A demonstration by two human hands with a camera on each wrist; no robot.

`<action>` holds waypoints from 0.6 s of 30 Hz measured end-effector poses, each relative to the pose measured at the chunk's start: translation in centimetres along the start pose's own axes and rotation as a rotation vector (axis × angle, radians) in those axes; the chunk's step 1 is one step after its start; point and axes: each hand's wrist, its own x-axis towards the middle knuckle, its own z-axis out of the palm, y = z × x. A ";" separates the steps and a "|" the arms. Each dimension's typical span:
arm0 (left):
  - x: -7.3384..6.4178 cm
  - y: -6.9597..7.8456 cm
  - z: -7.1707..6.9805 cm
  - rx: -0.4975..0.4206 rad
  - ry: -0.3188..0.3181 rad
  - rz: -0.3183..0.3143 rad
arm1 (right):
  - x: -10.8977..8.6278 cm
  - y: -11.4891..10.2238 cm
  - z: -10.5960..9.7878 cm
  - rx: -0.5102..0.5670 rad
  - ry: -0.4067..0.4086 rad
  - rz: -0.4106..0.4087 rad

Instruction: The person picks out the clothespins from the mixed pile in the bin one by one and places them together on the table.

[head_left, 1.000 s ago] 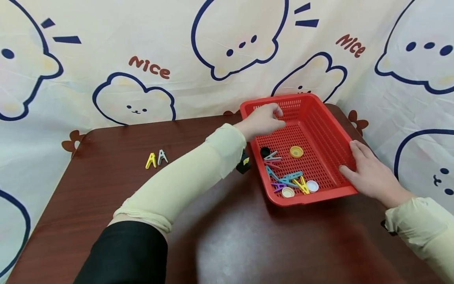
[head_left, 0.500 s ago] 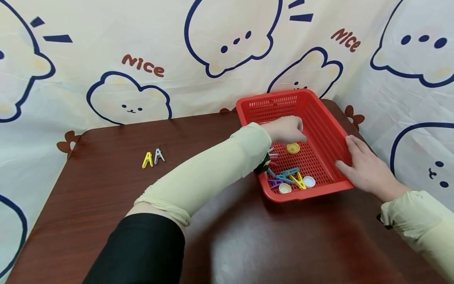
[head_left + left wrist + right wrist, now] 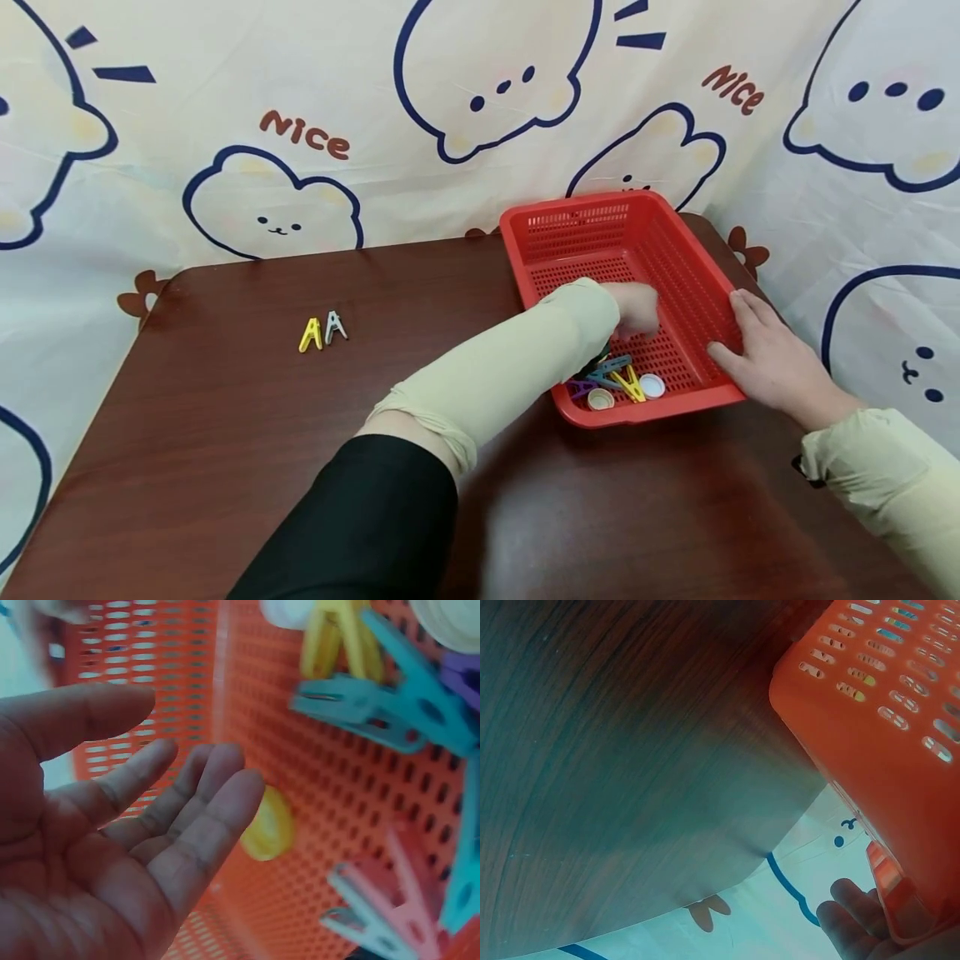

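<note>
My left hand (image 3: 636, 308) is inside the red plastic basket (image 3: 693, 292), above its floor. Its fingers are loosely bent with nothing between them, and a yellow bottle cap (image 3: 276, 829) lies just beyond the fingertips. On the basket floor lie blue clothespins (image 3: 617, 364), a yellow clothespin (image 3: 628, 385), a purple clothespin (image 3: 582, 389), a white cap (image 3: 652, 386) and a cream cap (image 3: 600, 400). Pink (image 3: 412, 896) and pale grey clothespins (image 3: 367, 926) show in the left wrist view. My right hand (image 3: 776, 362) grips the basket's right rim, thumb on the inner side.
A yellow clothespin (image 3: 311, 335) and a light grey clothespin (image 3: 335, 327) stand on the left part of the brown wooden table (image 3: 187, 450). A printed cloth (image 3: 450, 200) hangs behind the table and along its sides.
My left hand has moved right and toward me, from over the basket's far left part to lower inside, above the small items. My right hand stays on the rim.
</note>
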 end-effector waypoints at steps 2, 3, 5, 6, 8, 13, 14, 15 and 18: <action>0.6 -0.2 0.4 0.001 -0.031 -0.029 | 0.0 0.0 0.0 -0.001 0.004 -0.003; 0.8 -0.4 0.6 -0.002 -0.038 -0.038 | 0.0 0.1 0.0 -0.002 0.006 -0.001; 1.2 -0.8 0.8 -0.003 -0.047 -0.043 | 0.0 0.0 0.1 0.002 0.009 0.000; 1.3 -0.9 0.9 -0.004 -0.047 -0.044 | 0.0 0.0 0.1 0.004 0.010 0.001; 1.4 -1.2 0.9 -0.005 -0.043 -0.044 | 0.1 0.0 0.0 0.007 0.009 0.001; 1.4 -1.4 0.8 -0.031 -0.053 -0.065 | 0.2 -0.1 -0.1 0.011 0.003 0.003; 1.4 -1.4 0.8 -0.040 -0.059 -0.070 | 0.2 -0.1 -0.1 0.011 0.000 0.006; 1.4 -1.4 0.8 -0.049 -0.065 -0.075 | 0.2 -0.1 0.0 0.010 -0.003 0.008; 1.5 -1.1 1.2 -0.073 -0.094 -0.096 | 0.0 0.2 0.1 0.012 -0.015 0.017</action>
